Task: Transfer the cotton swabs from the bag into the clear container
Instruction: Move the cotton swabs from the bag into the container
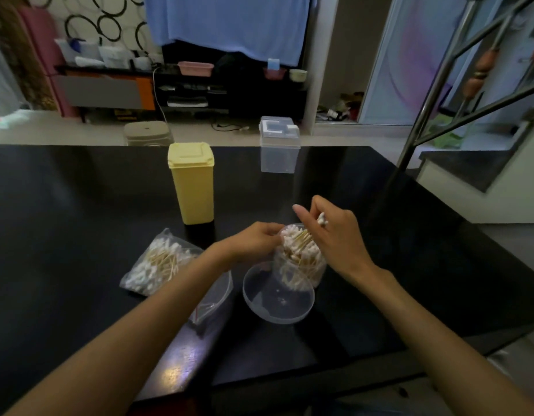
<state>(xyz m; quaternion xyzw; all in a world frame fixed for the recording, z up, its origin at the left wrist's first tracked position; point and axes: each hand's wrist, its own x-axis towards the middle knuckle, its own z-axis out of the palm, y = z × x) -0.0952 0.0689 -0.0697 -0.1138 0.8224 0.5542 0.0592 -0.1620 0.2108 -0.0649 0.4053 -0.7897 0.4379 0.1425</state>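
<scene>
Dark glossy surface (79,205), head view: clear container (300,265) standing at centre, packed with cotton swabs (298,244); its lid (277,298) lies just in front. Bag (157,262), to the left, still holds many swabs. Yellow box (192,183) behind. Risk: the container looks crowded, so pushing in more could spill swabs or tip it. Left hand (253,241) curls its fingers at the container's rim; right hand (331,232) pinches a few swabs above the opening.
</scene>
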